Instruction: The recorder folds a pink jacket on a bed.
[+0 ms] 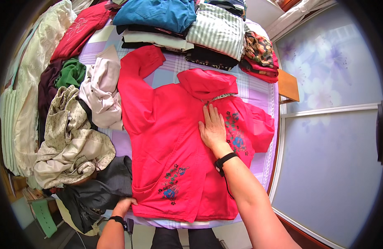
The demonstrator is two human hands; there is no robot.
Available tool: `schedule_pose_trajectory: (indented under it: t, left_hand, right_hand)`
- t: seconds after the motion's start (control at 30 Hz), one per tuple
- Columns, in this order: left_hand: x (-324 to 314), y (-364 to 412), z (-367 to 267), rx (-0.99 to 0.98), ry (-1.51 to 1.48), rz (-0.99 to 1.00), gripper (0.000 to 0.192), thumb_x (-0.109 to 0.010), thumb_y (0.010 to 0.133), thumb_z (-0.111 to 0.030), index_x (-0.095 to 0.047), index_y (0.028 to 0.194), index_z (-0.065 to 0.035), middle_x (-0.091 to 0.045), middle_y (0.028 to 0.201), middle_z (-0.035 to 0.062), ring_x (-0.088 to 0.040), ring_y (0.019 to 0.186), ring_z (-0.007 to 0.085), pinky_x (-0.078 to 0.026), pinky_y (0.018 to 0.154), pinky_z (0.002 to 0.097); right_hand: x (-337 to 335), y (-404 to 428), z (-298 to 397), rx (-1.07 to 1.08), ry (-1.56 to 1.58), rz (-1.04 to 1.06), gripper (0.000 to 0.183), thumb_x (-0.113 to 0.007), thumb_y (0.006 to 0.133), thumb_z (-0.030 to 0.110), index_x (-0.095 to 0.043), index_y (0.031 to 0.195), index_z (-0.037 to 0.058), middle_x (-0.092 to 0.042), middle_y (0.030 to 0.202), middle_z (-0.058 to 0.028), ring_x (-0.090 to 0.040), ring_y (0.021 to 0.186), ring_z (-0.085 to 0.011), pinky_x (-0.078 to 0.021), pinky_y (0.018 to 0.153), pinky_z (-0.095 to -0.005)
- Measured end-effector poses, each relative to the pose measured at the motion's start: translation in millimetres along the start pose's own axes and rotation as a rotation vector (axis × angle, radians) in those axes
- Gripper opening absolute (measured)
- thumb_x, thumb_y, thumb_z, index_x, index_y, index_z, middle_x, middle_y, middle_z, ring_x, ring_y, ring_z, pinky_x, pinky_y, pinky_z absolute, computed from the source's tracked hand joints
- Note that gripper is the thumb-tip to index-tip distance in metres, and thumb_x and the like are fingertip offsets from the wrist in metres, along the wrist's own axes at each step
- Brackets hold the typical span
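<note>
A red hooded jacket (166, 112) lies spread front side up on the bed, its hood at the far end. Embroidered blue flowers decorate its chest and lower front. One sleeve stretches up to the left; the other is bunched at the right. My right hand (213, 126) rests flat on the upper front below the hood, fingers slightly apart, holding nothing. At the lower left corner, my left hand (125, 206) grips the jacket's hem, with most of its fingers hidden. Both wrists wear black bands.
Folded clothes stand in stacks at the far side, among them blue trousers (157, 14) and a striped garment (217, 29). Left of the jacket lie a rumpled beige patterned garment (70, 140), a pale pink garment (101, 93) and dark grey clothing (107, 186). Frosted glass panels (328, 155) border the right.
</note>
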State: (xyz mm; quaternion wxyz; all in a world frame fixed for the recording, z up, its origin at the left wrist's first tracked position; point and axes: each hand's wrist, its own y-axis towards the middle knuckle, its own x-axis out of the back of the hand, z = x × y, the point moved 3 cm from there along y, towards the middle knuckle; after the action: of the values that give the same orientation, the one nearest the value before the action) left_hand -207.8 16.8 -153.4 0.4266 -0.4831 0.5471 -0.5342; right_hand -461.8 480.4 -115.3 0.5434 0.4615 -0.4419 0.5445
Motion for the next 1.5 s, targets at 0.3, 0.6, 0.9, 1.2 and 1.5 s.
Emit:
schedule_pose_trajectory:
  t: [0.3, 0.6, 0.9, 1.2, 1.5]
  left_hand:
    - [21, -18, 25, -0.088, 0.178, -0.28, 0.036, -0.08, 0.07, -0.024, -0.077, 0.093, 0.0036, -0.077, 0.092, 0.0131, -0.072, 0.08, 0.0282, -0.058, 0.076, 0.0416]
    - [-137, -138, -303, -1.477, 0.96, -0.403, 0.014, -0.065, 0.097, -0.011, -0.067, 0.103, 0.0001, -0.069, 0.093, 0.0257, -0.07, 0.089, 0.0439, -0.055, 0.076, 0.0486]
    - [-192, -50, -496, -1.123, 1.141, -0.594, 0.056, -0.076, 0.078, -0.026, -0.07, 0.124, 0.005, -0.075, 0.115, 0.0276, -0.073, 0.111, 0.0377, -0.057, 0.093, 0.0434]
    - [-189, -29, -527, -1.169, 1.045, -0.222, 0.03, -0.074, 0.086, -0.01, -0.075, 0.112, 0.004, -0.074, 0.094, 0.0068, -0.069, 0.081, 0.0207, -0.055, 0.072, 0.0364]
    - [-168, -15, -530, -1.157, 0.938, -0.449, 0.015, -0.074, 0.093, -0.009, -0.077, 0.105, -0.0014, -0.074, 0.092, 0.0056, -0.066, 0.085, 0.0202, -0.054, 0.078, 0.0378]
  right_hand:
    - [43, 9, -17, 0.085, 0.304, -0.124, 0.042, -0.07, 0.092, 0.019, -0.068, 0.132, 0.0069, -0.061, 0.146, -0.0206, -0.061, 0.131, -0.0382, -0.0474, 0.109, -0.0487]
    - [57, 64, -193, -0.229, -0.014, 0.146, 0.047, -0.056, 0.101, 0.044, -0.07, 0.134, 0.0135, -0.071, 0.132, -0.0211, -0.066, 0.125, -0.0414, -0.05, 0.107, -0.0541]
    - [70, 69, -179, -0.379, 0.368, 0.303, 0.061, -0.077, 0.082, 0.05, -0.078, 0.118, 0.0018, -0.078, 0.114, -0.0222, -0.075, 0.106, -0.0342, -0.0566, 0.094, -0.0441]
    - [80, 76, -201, -0.337, 0.671, 0.462, 0.043, -0.083, 0.084, 0.035, -0.08, 0.11, 0.0016, -0.079, 0.104, -0.0127, -0.073, 0.091, -0.0221, -0.0578, 0.083, -0.0403]
    - [82, 60, -203, -0.32, 0.324, 0.059, 0.056, -0.082, 0.084, 0.057, -0.082, 0.098, 0.0026, -0.079, 0.096, -0.0202, -0.076, 0.09, -0.0321, -0.0557, 0.084, -0.0428]
